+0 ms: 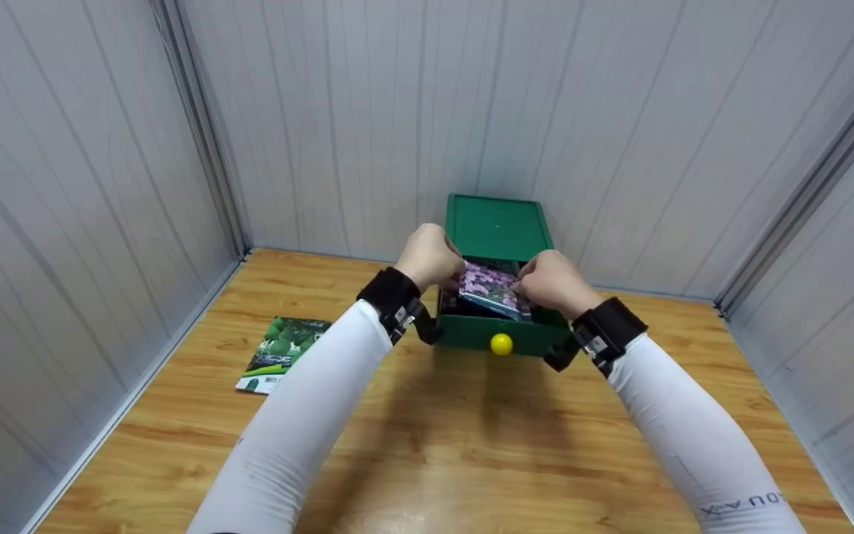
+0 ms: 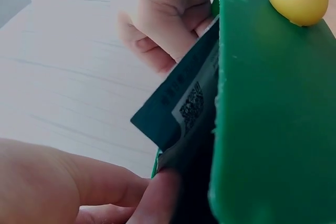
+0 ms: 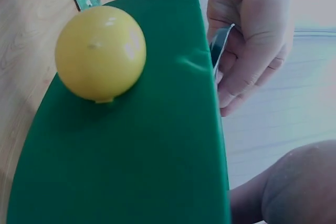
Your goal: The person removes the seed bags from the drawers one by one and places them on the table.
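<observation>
A packet printed with pink-purple flowers (image 1: 488,285) lies tilted over the open green drawer (image 1: 471,331), which has a round yellow knob (image 1: 501,344). My left hand (image 1: 429,256) pinches its left edge, and my right hand (image 1: 554,282) grips the right edge. In the left wrist view the packet's dark teal back (image 2: 173,98) shows a square printed code, with its lower part down behind the drawer front. The right wrist view shows mostly the drawer front (image 3: 131,145), which hides most of the packet. Other dark printed items are partly visible inside the drawer.
The green box top (image 1: 497,226) stands behind the drawer, against the ribbed back wall (image 1: 368,133). To the left, a green printed packet (image 1: 279,348) lies flat on the wood-patterned table (image 1: 427,475), partly covered by my left sleeve. Panel walls enclose both sides.
</observation>
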Tool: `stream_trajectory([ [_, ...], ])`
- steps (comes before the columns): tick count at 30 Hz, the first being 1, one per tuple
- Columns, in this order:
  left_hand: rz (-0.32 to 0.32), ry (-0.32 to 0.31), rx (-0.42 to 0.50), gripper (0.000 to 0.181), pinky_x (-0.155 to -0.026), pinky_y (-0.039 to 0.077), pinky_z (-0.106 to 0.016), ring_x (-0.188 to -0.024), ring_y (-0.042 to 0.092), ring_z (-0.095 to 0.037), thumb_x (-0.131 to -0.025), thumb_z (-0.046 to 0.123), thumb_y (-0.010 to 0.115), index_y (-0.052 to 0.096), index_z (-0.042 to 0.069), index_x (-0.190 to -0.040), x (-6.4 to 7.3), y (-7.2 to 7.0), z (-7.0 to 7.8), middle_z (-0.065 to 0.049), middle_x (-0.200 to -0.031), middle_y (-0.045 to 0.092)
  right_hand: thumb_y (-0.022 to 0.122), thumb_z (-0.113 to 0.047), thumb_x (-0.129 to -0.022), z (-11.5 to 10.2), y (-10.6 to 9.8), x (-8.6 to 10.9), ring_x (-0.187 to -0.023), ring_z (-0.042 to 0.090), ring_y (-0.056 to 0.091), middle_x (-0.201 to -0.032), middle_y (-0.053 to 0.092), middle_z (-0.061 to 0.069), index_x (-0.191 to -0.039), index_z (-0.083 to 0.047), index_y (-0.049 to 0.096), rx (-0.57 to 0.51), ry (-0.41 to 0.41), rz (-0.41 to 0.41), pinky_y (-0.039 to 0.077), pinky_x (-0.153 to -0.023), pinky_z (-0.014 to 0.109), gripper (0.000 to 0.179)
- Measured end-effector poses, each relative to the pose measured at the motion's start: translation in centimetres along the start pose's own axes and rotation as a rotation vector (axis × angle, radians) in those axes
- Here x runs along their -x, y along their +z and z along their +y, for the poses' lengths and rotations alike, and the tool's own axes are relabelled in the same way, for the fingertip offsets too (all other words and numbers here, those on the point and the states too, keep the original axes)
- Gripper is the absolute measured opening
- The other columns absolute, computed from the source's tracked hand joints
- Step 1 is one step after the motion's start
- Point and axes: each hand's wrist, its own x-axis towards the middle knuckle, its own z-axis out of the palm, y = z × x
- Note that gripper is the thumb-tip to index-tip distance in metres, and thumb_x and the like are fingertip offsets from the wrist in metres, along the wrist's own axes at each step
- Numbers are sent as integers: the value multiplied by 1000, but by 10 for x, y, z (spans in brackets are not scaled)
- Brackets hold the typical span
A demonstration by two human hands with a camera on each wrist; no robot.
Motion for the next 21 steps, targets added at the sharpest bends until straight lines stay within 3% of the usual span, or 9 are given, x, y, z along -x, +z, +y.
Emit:
stream_trajectory([
  [3, -6, 2, 0, 6, -68, 66, -29, -74, 80, -25, -97, -8, 76, 80, -7, -93, 0, 0, -1, -16, -102, 78, 69, -3, -105, -1, -4, 1, -87, 20, 72, -137, 70, 25, -128, 9, 77, -36, 17, -4, 65, -84, 34, 27],
  [4, -7, 3, 0, 7, -67, 66, -29, -73, 80, -24, -97, -8, 76, 80, -7, -91, 0, 0, -1, -16, -99, 78, 69, -3, -105, -1, -5, 1, -90, 22, 73, -141, 68, 27, -131, 10, 75, -48, 22, -11, 65, -86, 36, 30],
  [12, -18, 50, -114, 40, -67, 66, -33, -64, 78, -22, -99, -4, 72, 62, 9, -62, 3, 0, 0, -4, -68, 69, 70, -2, -105, 2, -12, 4, -95, 25, 72, -140, 67, 27, -135, 11, 73, -121, 23, -32, 65, -89, 37, 33],
  [15, -25, 68, -138, 37, -67, 66, -34, -63, 78, -21, -99, -3, 71, 66, 7, -63, 5, 0, 0, -4, -69, 72, 70, -2, -105, 2, -14, 5, -91, 23, 70, -138, 68, 27, -137, 10, 71, -136, 35, -35, 65, -88, 36, 34],
  [17, -30, 65, -123, 29, -69, 67, -35, -65, 78, -22, -99, -3, 73, 76, 3, -71, 6, 0, 0, -6, -76, 77, 70, -3, -105, 3, -15, 5, -88, 22, 70, -136, 69, 26, -137, 10, 72, -141, 44, -36, 65, -85, 33, 34],
  [21, -54, 38, -87, 19, -72, 68, -38, -70, 80, -26, -100, -2, 75, 81, -2, -83, 8, -1, 3, -12, -85, 80, 71, -4, -105, 3, -19, 7, -88, 22, 69, -136, 69, 25, -136, 8, 73, -139, 48, -44, 63, -78, 27, 33],
])
